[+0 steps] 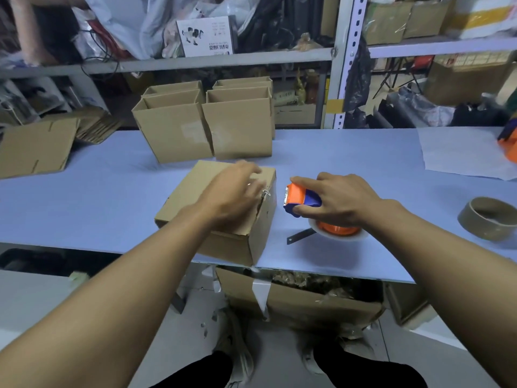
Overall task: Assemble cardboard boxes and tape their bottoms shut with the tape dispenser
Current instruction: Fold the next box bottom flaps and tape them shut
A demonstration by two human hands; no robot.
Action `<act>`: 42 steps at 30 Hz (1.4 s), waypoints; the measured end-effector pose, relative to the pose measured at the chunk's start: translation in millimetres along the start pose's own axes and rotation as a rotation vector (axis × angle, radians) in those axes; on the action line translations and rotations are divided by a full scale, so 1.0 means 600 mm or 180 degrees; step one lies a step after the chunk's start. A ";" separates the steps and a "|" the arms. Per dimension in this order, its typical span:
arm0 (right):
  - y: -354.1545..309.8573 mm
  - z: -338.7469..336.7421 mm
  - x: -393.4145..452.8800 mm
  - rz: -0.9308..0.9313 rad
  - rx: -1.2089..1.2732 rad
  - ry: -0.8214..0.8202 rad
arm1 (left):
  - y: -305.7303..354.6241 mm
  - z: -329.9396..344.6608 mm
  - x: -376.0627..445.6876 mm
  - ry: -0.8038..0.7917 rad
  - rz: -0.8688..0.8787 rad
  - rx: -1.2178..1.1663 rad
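A cardboard box [195, 200] lies bottom-up near the table's front edge. My left hand [235, 191] hovers over its top right part, blurred, fingers loosely spread. Just right of the box, my right hand [335, 200] grips the orange and blue tape dispenser [296, 198], whose clear tape roll [338, 232] rests on the table. Several assembled boxes [207, 127] stand open-topped at the back. Flat unfolded boxes [33, 149] lie at the far left.
An empty brown tape core [486, 219] sits at the right of the blue table [98, 197]. A white sheet [458, 152] lies at the back right. Metal shelving behind holds bags and cartons. An open carton [293, 301] of scraps stands under the table by my feet.
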State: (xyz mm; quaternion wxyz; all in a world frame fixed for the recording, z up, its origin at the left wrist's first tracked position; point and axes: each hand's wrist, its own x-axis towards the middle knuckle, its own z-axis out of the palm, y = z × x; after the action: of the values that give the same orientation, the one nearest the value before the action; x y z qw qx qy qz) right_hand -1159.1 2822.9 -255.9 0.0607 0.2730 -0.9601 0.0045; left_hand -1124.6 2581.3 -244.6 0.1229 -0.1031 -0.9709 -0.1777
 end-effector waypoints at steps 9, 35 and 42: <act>-0.008 0.009 0.004 -0.0026 -0.0150 -0.0021 | 0.027 0.030 -0.011 -0.1379 -0.0324 0.0681; -0.098 0.011 0.042 0.0324 -0.0671 -0.0386 | 0.018 0.043 -0.009 -0.1139 -0.0571 0.0390; -0.104 0.017 0.059 0.0241 -0.0648 -0.0441 | 0.012 0.049 0.014 -0.0185 -0.0600 0.0338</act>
State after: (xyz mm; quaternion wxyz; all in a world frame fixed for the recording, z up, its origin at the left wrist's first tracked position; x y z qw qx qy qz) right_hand -1157.7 2750.7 -263.2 0.0214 0.2286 -0.9671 -0.1096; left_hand -1136.7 2599.7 -266.5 0.0828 -0.0097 -0.9875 -0.1336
